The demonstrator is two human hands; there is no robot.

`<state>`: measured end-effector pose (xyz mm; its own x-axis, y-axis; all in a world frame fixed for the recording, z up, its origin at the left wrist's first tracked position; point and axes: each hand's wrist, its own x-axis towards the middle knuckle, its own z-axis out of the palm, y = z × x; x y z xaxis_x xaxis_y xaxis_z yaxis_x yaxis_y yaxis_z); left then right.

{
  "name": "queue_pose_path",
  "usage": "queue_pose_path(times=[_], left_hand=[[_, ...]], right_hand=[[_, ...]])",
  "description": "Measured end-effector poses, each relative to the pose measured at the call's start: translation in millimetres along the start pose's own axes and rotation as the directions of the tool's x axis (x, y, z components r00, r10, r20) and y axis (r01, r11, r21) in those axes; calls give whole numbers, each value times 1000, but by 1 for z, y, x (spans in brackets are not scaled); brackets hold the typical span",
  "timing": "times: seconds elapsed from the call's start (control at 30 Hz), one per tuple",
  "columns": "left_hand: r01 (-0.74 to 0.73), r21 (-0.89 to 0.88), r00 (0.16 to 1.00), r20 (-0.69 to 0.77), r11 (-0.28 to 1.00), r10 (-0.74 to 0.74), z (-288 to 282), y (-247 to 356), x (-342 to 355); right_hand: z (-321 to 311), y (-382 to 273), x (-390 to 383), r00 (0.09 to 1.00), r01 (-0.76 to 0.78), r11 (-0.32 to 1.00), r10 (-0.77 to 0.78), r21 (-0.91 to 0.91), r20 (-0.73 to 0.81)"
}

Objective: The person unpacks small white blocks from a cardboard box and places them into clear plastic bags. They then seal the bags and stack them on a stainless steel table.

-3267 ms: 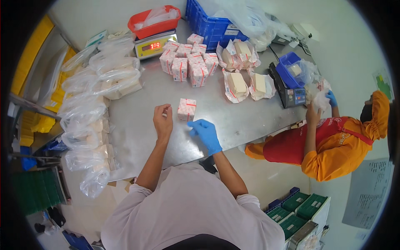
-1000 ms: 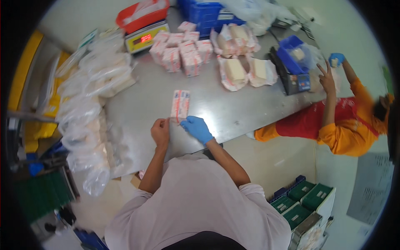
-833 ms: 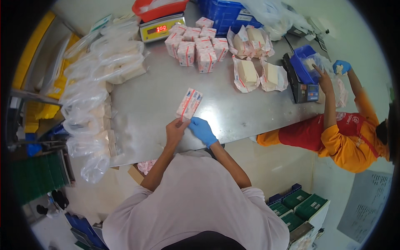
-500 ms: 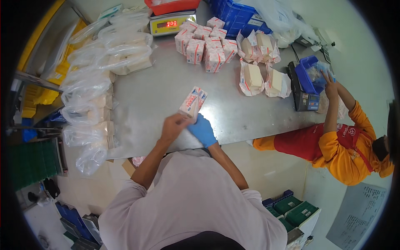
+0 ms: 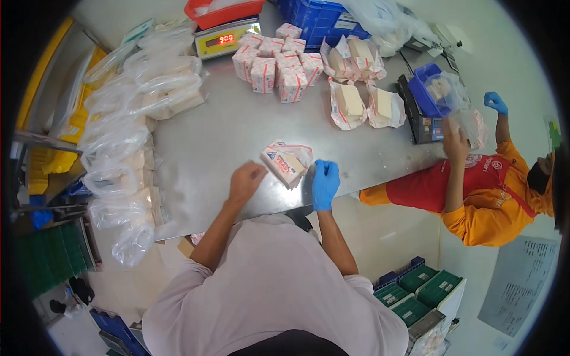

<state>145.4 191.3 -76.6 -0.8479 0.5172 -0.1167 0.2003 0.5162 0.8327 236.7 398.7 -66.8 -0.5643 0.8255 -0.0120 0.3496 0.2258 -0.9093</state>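
Note:
A block in a white paper wrapper with red and blue print [image 5: 286, 164] lies tilted on the steel table in front of me. Its wrapper is loose at the far right side, with a creased flap raised. Bare and with curled fingers, my left hand [image 5: 247, 181] is close to the block's left side. My right hand [image 5: 325, 184], in a blue glove, is closed at the wrapper's right edge. Whether either hand pinches anything is too small to tell.
Wrapped blocks [image 5: 263, 75] cluster beyond, beside opened pale blocks [image 5: 350, 99]. Bagged blocks [image 5: 119, 167] line the left side. At the back stand a yellow scale [image 5: 209, 43] and a blue crate [image 5: 313, 21]. A co-worker [image 5: 475, 193] stands right, by a blue bin [image 5: 425, 83].
The wrapped block has gone from being held between my hands to lying on the table. My hands have moved apart to either side. The co-worker's hands have left the blue bin.

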Motion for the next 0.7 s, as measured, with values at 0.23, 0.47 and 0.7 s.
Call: queue_pose_path(times=[0.23, 0.47, 0.7], left_hand=[[-731, 409, 680, 372, 547, 631, -22, 57, 81], [-485, 474, 850, 454, 734, 269, -2, 52, 93], [-224, 182, 919, -288, 957, 270, 38, 35, 17]], right_hand=[[-1, 23, -25, 874, 13, 985, 72, -170, 480], [-31, -14, -21, 869, 382, 867, -220, -319, 443], [-8, 33, -23, 973, -90, 992, 69, 88, 222]])
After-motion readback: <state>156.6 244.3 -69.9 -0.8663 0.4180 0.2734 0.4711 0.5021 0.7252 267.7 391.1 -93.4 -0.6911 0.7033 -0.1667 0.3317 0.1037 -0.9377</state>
